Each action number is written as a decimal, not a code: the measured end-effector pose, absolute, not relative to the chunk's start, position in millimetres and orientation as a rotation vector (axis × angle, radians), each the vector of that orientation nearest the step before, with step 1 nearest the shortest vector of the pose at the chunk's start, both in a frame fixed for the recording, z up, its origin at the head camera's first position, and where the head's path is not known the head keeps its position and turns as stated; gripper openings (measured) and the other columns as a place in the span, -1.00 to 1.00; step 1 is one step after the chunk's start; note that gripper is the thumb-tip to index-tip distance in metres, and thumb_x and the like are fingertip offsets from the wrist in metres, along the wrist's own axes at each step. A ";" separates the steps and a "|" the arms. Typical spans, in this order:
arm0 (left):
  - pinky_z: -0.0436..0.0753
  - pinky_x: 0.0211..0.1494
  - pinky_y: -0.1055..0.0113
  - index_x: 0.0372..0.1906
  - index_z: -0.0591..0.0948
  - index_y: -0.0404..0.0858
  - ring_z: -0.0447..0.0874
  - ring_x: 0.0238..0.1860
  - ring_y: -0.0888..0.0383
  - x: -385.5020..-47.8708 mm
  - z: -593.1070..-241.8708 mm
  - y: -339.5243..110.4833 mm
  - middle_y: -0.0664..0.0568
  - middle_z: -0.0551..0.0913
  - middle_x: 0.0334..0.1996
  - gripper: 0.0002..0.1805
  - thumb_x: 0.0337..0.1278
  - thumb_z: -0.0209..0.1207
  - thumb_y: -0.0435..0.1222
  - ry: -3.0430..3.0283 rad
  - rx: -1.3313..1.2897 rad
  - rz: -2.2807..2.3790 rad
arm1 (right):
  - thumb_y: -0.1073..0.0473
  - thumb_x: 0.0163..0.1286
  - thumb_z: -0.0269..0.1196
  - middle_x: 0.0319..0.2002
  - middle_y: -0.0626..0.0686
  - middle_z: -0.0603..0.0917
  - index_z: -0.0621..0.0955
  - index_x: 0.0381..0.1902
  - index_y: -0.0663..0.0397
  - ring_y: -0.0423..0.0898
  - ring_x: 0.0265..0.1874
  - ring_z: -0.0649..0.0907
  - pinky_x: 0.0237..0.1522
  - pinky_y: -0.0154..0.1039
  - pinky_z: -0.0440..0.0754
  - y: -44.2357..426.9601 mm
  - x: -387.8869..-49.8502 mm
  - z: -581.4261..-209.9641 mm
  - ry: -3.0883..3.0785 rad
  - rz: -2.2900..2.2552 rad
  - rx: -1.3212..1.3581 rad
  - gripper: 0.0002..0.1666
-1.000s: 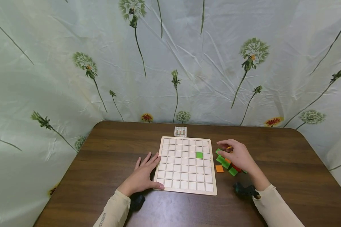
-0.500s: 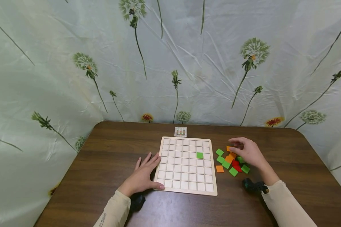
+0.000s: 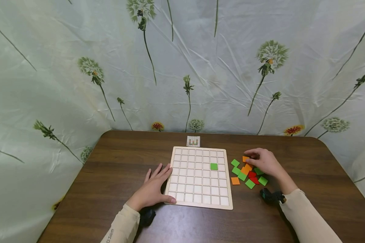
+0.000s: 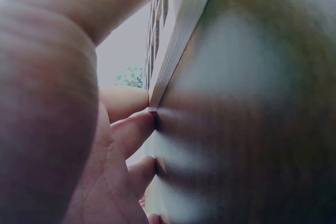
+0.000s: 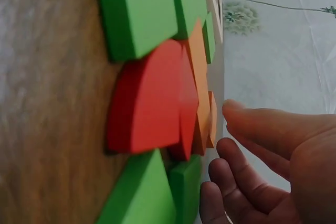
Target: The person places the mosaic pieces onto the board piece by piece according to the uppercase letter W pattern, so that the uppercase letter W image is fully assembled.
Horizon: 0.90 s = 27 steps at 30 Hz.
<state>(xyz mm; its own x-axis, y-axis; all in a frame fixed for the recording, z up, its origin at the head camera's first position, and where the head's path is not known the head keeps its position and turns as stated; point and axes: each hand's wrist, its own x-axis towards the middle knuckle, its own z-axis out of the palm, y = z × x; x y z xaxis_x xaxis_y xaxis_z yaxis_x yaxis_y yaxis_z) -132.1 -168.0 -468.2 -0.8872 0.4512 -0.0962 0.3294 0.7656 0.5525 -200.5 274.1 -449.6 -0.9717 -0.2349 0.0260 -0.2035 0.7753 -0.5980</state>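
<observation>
A square wooden grid board (image 3: pixel 197 173) lies on the table, with one green square tile (image 3: pixel 214 166) in a cell at its upper right. My left hand (image 3: pixel 152 189) rests along the board's left edge, fingers spread and thumb on the near-left corner; its fingertips (image 4: pixel 142 124) touch the table beside the rim in the left wrist view. Over the pile of pieces right of the board hovers my right hand (image 3: pixel 265 162), fingertips close to an orange tile (image 3: pixel 245 159). Between its thumb (image 5: pixel 236 111) and fingers nothing shows in the right wrist view.
The pile has several green tiles (image 3: pixel 250 184), orange tiles (image 3: pixel 247 168) and red pieces (image 3: pixel 253 180), one red piece (image 5: pixel 152 103) with a curved side. A single orange tile (image 3: pixel 235 181) lies nearer the board. A small pattern card (image 3: pixel 193 141) sits behind the board.
My right hand has drawn back to the right from the pile's left side, uncovering more pieces, and has stayed almost still over the last half second. The left hand has not moved.
</observation>
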 end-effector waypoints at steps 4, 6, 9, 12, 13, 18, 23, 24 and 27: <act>-0.30 0.49 -0.30 0.58 0.18 -0.22 -0.22 0.61 -0.10 -132.0 -467.1 -167.4 0.00 0.07 0.59 0.27 -0.24 0.50 0.21 2.738 0.615 0.806 | 0.18 0.34 0.37 -0.12 0.24 0.70 0.71 0.02 0.32 0.10 -0.21 0.66 -0.18 0.03 0.64 270.1 -202.2 -450.9 2.913 -0.932 -0.368 -0.63; -0.30 0.49 -0.31 0.58 0.19 -0.23 -0.22 0.61 -0.10 -132.0 -466.6 -167.2 -0.01 0.08 0.59 0.27 -0.24 0.51 0.21 2.740 0.616 0.810 | 0.18 0.34 0.37 -0.13 0.24 0.69 0.72 0.00 0.31 0.10 -0.22 0.65 -0.19 0.03 0.64 268.5 -202.7 -451.3 2.916 -0.913 -0.368 -0.64; -0.30 0.49 -0.31 0.58 0.19 -0.23 -0.22 0.61 -0.11 -131.9 -466.6 -167.1 -0.02 0.09 0.59 0.27 -0.25 0.51 0.21 2.742 0.615 0.813 | 0.20 0.33 0.37 -0.14 0.24 0.68 0.73 -0.03 0.31 0.09 -0.23 0.65 -0.21 0.02 0.63 265.8 -203.4 -451.5 2.930 -0.896 -0.359 -0.67; -0.31 0.48 -0.31 0.57 0.20 -0.24 -0.22 0.61 -0.12 -131.4 -466.3 -166.9 -0.03 0.09 0.59 0.27 -0.25 0.51 0.21 2.741 0.611 0.820 | 0.21 0.33 0.36 -0.15 0.25 0.68 0.73 -0.04 0.31 0.09 -0.24 0.64 -0.23 0.02 0.62 264.3 -204.2 -451.4 2.944 -0.889 -0.357 -0.69; -0.31 0.48 -0.31 0.57 0.20 -0.24 -0.22 0.61 -0.12 -131.2 -466.0 -166.8 -0.03 0.09 0.59 0.27 -0.25 0.51 0.21 2.740 0.609 0.826 | 0.22 0.33 0.36 -0.15 0.25 0.68 0.73 -0.04 0.31 0.09 -0.24 0.64 -0.22 0.03 0.62 263.8 -204.3 -451.2 2.950 -0.888 -0.352 -0.69; -0.31 0.49 -0.30 0.58 0.19 -0.23 -0.22 0.61 -0.11 -131.1 -465.3 -166.5 -0.02 0.08 0.59 0.26 -0.23 0.52 0.19 2.736 0.606 0.813 | 0.21 0.34 0.36 -0.13 0.26 0.68 0.71 0.00 0.32 0.11 -0.23 0.63 -0.18 0.07 0.60 266.3 -204.2 -450.8 2.970 -0.868 -0.337 -0.66; -0.31 0.49 -0.30 0.58 0.20 -0.22 -0.22 0.61 -0.10 -131.5 -466.7 -167.3 -0.01 0.08 0.59 0.26 -0.23 0.51 0.20 2.736 0.610 0.810 | 0.18 0.36 0.35 -0.12 0.26 0.69 0.71 0.03 0.32 0.13 -0.20 0.65 -0.15 0.10 0.62 273.3 -204.6 -452.0 2.952 -0.876 -0.316 -0.64; -0.31 0.49 -0.30 0.58 0.20 -0.23 -0.22 0.61 -0.10 -131.6 -466.9 -167.3 -0.01 0.08 0.59 0.26 -0.23 0.51 0.20 2.735 0.610 0.811 | 0.18 0.36 0.34 -0.12 0.26 0.69 0.71 0.03 0.32 0.13 -0.20 0.65 -0.15 0.10 0.63 274.5 -204.8 -452.0 2.948 -0.877 -0.317 -0.64; -0.31 0.48 -0.31 0.57 0.20 -0.24 -0.22 0.61 -0.11 -131.7 -466.9 -167.2 -0.03 0.09 0.59 0.26 -0.24 0.52 0.20 2.737 0.611 0.818 | 0.19 0.37 0.34 -0.11 0.27 0.69 0.71 0.03 0.32 0.14 -0.20 0.65 -0.16 0.08 0.63 277.0 -204.7 -452.2 2.941 -0.874 -0.337 -0.64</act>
<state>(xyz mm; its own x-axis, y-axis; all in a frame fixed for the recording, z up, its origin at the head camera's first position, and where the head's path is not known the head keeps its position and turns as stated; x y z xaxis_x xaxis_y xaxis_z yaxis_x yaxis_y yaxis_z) -131.7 -167.2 -466.9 -0.8892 0.4487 -0.0891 0.3263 0.7586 0.5639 -204.7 277.0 -452.2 -0.9747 -0.2232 0.0093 -0.1920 0.8160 -0.5453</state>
